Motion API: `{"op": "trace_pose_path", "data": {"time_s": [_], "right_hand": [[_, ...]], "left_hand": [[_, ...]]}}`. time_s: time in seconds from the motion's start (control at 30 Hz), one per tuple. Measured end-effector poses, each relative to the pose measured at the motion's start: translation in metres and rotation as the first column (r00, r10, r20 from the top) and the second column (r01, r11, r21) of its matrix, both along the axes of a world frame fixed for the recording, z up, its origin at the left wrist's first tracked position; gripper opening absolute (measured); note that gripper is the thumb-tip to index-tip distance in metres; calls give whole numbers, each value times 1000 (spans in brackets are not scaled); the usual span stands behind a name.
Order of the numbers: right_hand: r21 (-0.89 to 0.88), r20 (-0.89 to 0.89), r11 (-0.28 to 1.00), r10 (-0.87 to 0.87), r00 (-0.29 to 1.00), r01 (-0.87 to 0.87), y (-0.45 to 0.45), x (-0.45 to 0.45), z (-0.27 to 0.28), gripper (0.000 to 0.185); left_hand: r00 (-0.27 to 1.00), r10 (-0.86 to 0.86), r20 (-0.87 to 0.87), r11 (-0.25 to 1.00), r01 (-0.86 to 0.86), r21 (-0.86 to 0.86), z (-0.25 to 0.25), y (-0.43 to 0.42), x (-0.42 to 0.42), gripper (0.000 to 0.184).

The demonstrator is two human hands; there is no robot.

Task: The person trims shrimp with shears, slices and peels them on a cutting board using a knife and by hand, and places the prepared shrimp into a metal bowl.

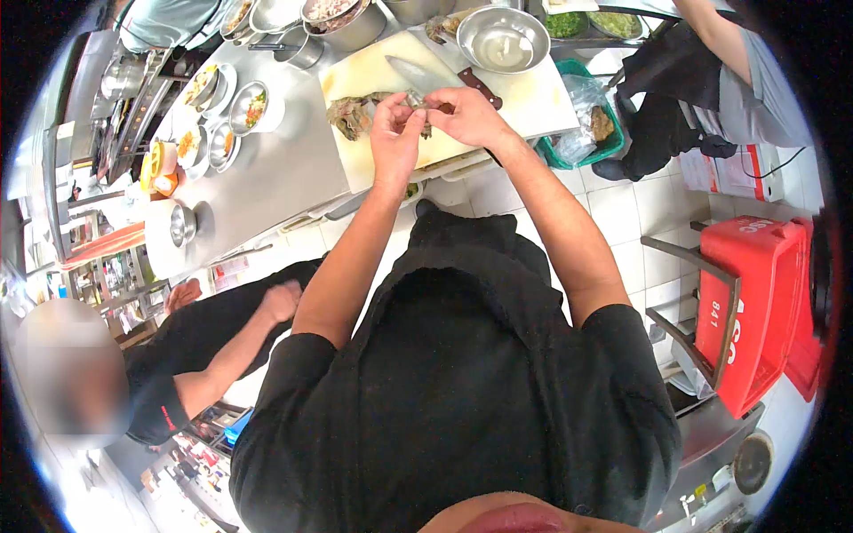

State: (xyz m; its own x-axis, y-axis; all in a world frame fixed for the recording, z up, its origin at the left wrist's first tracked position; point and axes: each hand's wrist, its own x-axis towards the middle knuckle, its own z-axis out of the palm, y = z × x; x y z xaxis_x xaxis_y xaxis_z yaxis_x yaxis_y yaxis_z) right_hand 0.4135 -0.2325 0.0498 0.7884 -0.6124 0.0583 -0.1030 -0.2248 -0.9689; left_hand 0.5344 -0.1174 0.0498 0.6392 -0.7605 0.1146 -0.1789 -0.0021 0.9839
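Over the pale cutting board [362, 160], my left hand [396, 133] and my right hand [471, 117] meet, fingertips pinched on a small greyish shrimp [415, 100]. The fingers cover much of it. A heap of grey-brown shrimp [350, 117] lies on the board just left of my left hand. Behind my hands rests a knife [416, 73], its broad blade pointing to the back left and its brown handle near my right hand. At the board's back right stands a metal bowl [467, 43] holding some liquid, with more shrimp [439, 28] beside it.
Bowls of chopped food [249, 108] and metal pots [346, 31] stand on the steel counter [284, 164]. To the right are a green basket [546, 153] with plastic bags and a red bin [742, 311]. One person [222, 355] stands at left, another [675, 80] at back right.
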Motion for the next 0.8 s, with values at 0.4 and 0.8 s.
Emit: {"op": "trace_pose_path", "data": {"time_s": [0.4,0.8], "right_hand": [[-238,-11,961,-147,989,140,1,-14,37,26],[-331,107,877,-331,937,348,6,-36,30,15]], "left_hand": [[994,-44,102,999,43,15,22,-23,-11,34],[993,-51,106,999,50,8,27,-32,-44,37]]}}
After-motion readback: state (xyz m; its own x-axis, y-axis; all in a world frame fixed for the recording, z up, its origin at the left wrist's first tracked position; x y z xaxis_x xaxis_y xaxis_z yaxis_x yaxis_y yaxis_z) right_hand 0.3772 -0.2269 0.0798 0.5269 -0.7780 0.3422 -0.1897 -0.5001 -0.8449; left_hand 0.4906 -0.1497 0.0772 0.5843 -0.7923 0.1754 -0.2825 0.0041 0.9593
